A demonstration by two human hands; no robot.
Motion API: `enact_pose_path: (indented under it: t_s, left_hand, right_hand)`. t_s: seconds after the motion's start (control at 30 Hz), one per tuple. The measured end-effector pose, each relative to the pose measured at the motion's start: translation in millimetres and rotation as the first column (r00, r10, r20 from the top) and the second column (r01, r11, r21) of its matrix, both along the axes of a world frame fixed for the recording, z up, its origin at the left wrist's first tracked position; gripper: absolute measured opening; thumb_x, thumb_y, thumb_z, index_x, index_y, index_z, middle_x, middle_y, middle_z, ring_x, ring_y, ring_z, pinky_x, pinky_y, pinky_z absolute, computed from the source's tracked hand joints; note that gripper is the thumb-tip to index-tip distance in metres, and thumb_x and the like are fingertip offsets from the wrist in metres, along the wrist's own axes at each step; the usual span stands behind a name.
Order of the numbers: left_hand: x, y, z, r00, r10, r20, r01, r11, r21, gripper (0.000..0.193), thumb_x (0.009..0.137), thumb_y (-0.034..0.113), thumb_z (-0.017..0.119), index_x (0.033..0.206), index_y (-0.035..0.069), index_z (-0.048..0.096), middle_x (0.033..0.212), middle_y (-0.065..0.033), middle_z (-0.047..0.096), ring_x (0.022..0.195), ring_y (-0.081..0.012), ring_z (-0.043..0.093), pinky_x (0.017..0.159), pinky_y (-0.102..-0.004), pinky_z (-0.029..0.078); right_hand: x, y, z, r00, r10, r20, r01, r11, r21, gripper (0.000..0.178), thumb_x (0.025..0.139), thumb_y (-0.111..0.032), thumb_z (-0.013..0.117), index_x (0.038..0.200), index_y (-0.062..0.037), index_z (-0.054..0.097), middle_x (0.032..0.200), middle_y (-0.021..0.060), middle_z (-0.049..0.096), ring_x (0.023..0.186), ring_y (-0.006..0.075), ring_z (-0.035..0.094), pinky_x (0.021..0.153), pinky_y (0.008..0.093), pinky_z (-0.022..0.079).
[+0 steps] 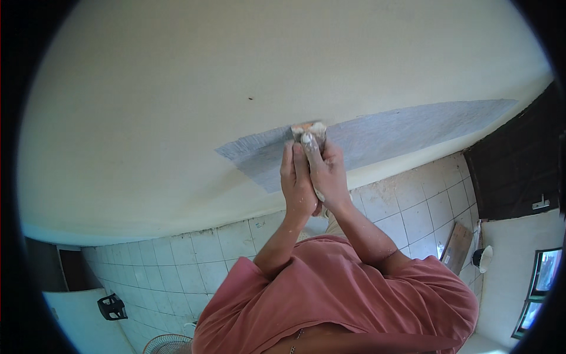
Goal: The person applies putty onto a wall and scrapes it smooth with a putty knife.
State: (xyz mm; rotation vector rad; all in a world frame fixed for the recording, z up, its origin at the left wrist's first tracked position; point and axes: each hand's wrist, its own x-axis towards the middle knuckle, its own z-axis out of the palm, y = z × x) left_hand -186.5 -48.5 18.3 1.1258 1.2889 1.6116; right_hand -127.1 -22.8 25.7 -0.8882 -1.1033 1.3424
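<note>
Both my hands are together in front of me at a cream wall (159, 112). My right hand (331, 177) is closed round a putty knife (319, 128), its whitened thumb lying up along the tool. Close against it, my left hand (299, 186) has its fingers pressed together on the tool's left side. The smeared blade rests at the upper edge of a grey patch (389, 133) on the wall, a long band tapering to the right. Most of the handle is hidden in my hands. White specks dot both forearms.
White floor tiles (203, 248) meet the wall's foot. A dark door (519, 159) stands at the right, near a brown board (457, 248) and a bucket (484, 259). At the lower left are a black plastic stool (112, 307) and a fan (168, 343).
</note>
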Motion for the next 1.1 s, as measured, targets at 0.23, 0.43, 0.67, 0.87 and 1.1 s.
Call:
enact_pose_path:
  t_s: [0.23, 0.43, 0.67, 0.87, 1.1]
  left_hand:
    - [2, -6, 5, 0.999, 0.005, 0.036, -0.005, 1.000, -0.020, 0.036, 0.096, 0.029, 0.031, 0.107, -0.001, 0.048, 0.095, -0.0106, 0.053, 0.086, -0.0166, 0.050, 0.074, -0.0281, 0.040]
    - [11, -6, -11, 0.998, 0.029, 0.051, -0.026, 0.997, -0.070, 0.037, 0.096, 0.029, 0.031, 0.107, -0.003, 0.047, 0.093, -0.0120, 0.052, 0.084, -0.0181, 0.050, 0.074, -0.0300, 0.041]
    - [6, -8, -13, 1.000, 0.005, 0.008, -0.004, 0.999, -0.040, 0.033, 0.096, 0.029, 0.033, 0.102, 0.000, 0.049, 0.089, -0.0091, 0.051, 0.080, -0.0144, 0.048, 0.070, -0.0287, 0.040]
    - [7, -9, -2, 0.996, -0.050, 0.071, 0.053, 0.998, -0.039, 0.031, 0.096, 0.029, 0.032, 0.095, 0.003, 0.048, 0.083, -0.0067, 0.049, 0.073, -0.0141, 0.045, 0.066, -0.0280, 0.040]
    - [7, -5, -1, 1.000, -0.026, -0.004, 0.026, 1.000, 0.011, 0.031, 0.096, 0.029, 0.033, 0.094, 0.002, 0.048, 0.082, -0.0065, 0.049, 0.070, -0.0142, 0.045, 0.063, -0.0292, 0.040]
  right_hand:
    - [0, -8, 0, 0.997, -0.033, 0.071, 0.027, 0.996, 0.085, 0.024, 0.092, -0.019, 0.044, 0.095, 0.0016, 0.056, 0.066, 0.0005, 0.053, 0.059, 0.0053, 0.044, 0.054, 0.0231, 0.040]
    - [4, -9, -12, 0.999, -0.008, 0.037, 0.009, 1.000, -0.023, 0.024, 0.092, -0.020, 0.044, 0.097, 0.0008, 0.056, 0.068, 0.0007, 0.054, 0.062, 0.0047, 0.045, 0.056, 0.0228, 0.040]
    - [4, -13, -12, 1.000, 0.019, 0.012, -0.018, 0.998, -0.060, 0.024, 0.092, -0.021, 0.044, 0.092, 0.0008, 0.056, 0.068, 0.0011, 0.054, 0.063, 0.0048, 0.045, 0.057, 0.0236, 0.040]
    - [9, -13, -4, 0.999, 0.031, 0.008, -0.030, 0.996, -0.082, 0.023, 0.092, -0.019, 0.045, 0.091, 0.0016, 0.055, 0.068, 0.0005, 0.053, 0.061, 0.0051, 0.045, 0.055, 0.0235, 0.040]
    - [10, -10, -2, 0.997, -0.023, 0.072, 0.024, 1.000, -0.009, 0.024, 0.091, -0.019, 0.045, 0.092, 0.0028, 0.055, 0.066, 0.0008, 0.053, 0.060, 0.0058, 0.043, 0.054, 0.0246, 0.040]
